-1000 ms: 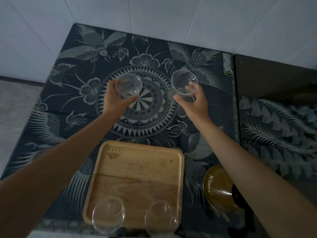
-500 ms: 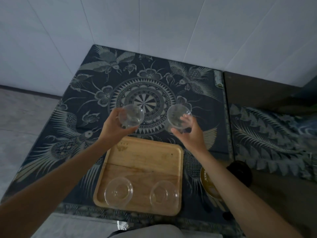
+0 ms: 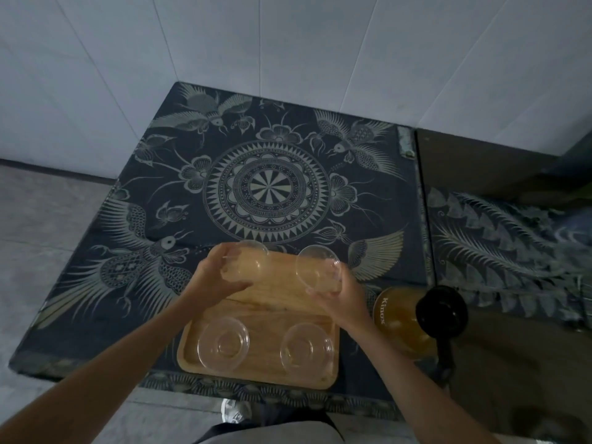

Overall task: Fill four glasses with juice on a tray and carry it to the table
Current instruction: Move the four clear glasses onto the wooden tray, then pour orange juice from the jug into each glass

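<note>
A: Hands?
B: Left hand [image 3: 214,278] grips a glass [image 3: 246,265], right hand [image 3: 341,291] grips another glass [image 3: 317,271], both over tray's far end.
A: Tray?
B: Wooden tray [image 3: 266,371] on patterned cloth [image 3: 160,200], w/ two empty glasses [image 3: 223,343] at near end. Juice pitcher [image 3: 402,322] just right.

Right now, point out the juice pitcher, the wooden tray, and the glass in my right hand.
juice pitcher [image 3: 402,318]: head view, on its amber glass body beside the printed lettering.
wooden tray [image 3: 266,302]: head view, on bare wood between the glasses.
glass in the right hand [image 3: 315,267]: head view, inside its clear bowl.
</note>
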